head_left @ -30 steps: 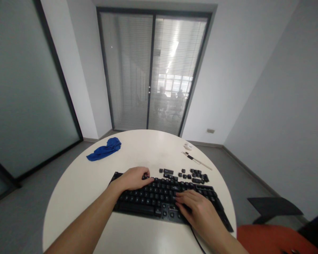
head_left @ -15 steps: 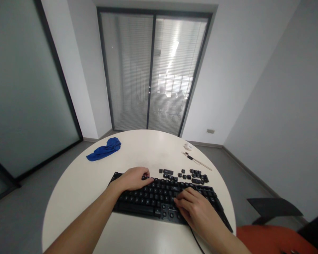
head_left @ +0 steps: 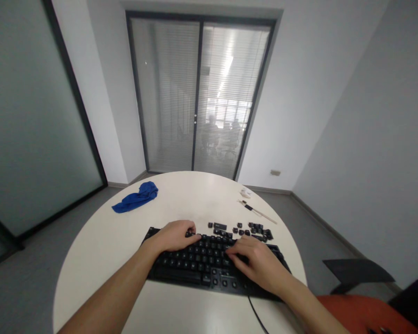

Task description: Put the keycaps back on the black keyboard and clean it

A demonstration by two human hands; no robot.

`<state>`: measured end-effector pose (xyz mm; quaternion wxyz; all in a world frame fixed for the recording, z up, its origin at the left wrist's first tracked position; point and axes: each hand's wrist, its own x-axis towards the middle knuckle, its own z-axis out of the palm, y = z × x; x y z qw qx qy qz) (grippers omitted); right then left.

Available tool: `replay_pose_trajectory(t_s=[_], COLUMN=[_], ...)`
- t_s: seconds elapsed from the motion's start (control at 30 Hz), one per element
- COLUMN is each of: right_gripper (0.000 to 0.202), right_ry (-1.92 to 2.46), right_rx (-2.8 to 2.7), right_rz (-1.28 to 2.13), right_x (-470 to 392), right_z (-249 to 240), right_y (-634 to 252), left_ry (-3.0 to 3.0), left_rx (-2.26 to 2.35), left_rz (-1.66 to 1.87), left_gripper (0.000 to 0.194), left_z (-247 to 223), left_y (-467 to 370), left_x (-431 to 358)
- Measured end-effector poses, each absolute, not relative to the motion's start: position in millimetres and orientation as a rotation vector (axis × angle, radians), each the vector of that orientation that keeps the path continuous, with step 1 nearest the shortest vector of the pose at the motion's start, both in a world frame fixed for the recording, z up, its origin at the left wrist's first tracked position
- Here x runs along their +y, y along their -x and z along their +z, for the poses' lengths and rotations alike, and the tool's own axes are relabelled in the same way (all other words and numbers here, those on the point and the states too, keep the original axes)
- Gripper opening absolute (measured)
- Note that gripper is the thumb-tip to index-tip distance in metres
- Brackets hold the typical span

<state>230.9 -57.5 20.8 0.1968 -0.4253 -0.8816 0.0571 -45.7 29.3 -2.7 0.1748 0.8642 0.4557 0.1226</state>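
Observation:
A black keyboard (head_left: 195, 262) lies on the round table, with bare key sockets showing along its near right part. My left hand (head_left: 176, 235) is closed on its far edge, thumb on top and fingers curled over the back. Over the right half of the keys is my right hand (head_left: 252, 255), its fingertips bunched together in a pinch at the keys. Whatever is between those fingertips is hidden. Beyond the keyboard's far edge, loose black keycaps (head_left: 257, 228) are scattered, among them a long keycap (head_left: 220, 226).
A crumpled blue cloth (head_left: 135, 199) lies at the table's far left. Toward the far right are a thin brush (head_left: 254, 209) and a small pale heap (head_left: 245, 192). The keyboard's cable (head_left: 256, 313) runs off the near side. An orange chair (head_left: 358, 313) stands at right.
My right hand has moved up and slightly left across the keys, away from the bare sockets. The left hand keeps its hold on the keyboard.

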Motion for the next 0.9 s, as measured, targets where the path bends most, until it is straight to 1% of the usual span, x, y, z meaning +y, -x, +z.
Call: replay_pose_trajectory(t_s=[0.13,0.37,0.5,0.73,0.9], right_gripper=[0.018,0.021,0.019,0.025,0.026], right_ry=[1.341,1.48,1.512,1.571,1.477], right_rx=[-2.384,-2.554,-2.591,-2.527,-2.389], right_rz=[0.093,-0.043,-0.037,0.024,0.145], right_x=[-20,25,32,39,15], right_z=[24,35,33,27,34], right_y=[-221,-182,-168,-165,-173], left_ry=[-2.444,-2.451,-2.456,-2.446,-2.447], left_rx=[1.297,1.289,1.28,1.286,1.287], left_rz=[0.343,0.345,0.342,0.34,0.338], left_gripper=[0.04,0.039,0.038,0.04,0.04], left_z=[-1,-1,0,0,-1], left_y=[45,46,47,46,46], left_x=[28,29,30,29,29])
